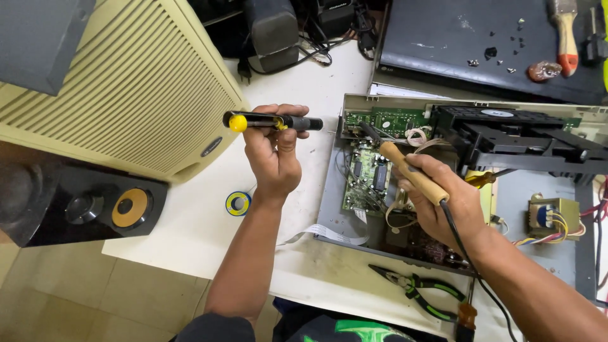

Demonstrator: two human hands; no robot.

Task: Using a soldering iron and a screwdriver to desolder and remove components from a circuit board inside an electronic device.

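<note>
- Here the white bench (190, 221) ends at its near edge just below the left forearm, with tiled floor (69, 297) beyond; bare bench lies between the left hand (273, 155) and the open chassis (329, 209).
- At the left a beige slatted cabinet (133, 88) crowds the bench, and a black speaker (76, 206) with an orange cone sits low beside it, so room to the left is tight.
- At the back lie black cables (316, 44) and a dark player (481, 44) with a brush (565, 35) on its lid.
- A small solder reel (238, 203) lies on the bench just left of the left wrist; green-handled pliers (421, 292) lie near the front edge, below the chassis.
- The left hand's fingers are wrapped around a black pump (272, 121) with a yellow knob, held level above the bench, its tip pointing toward the chassis but well clear of it.
- The right hand (443, 202) grips the wooden handle of an iron (411, 172), fingers shut round it, over the open chassis; its tip reaches down near the green board (367, 174), but contact cannot be told.
- The iron's black cord (468, 259) runs back along the right forearm.
- A black drive (513, 136) sits just right of the iron, and a transformer (551, 215) further right.
</note>
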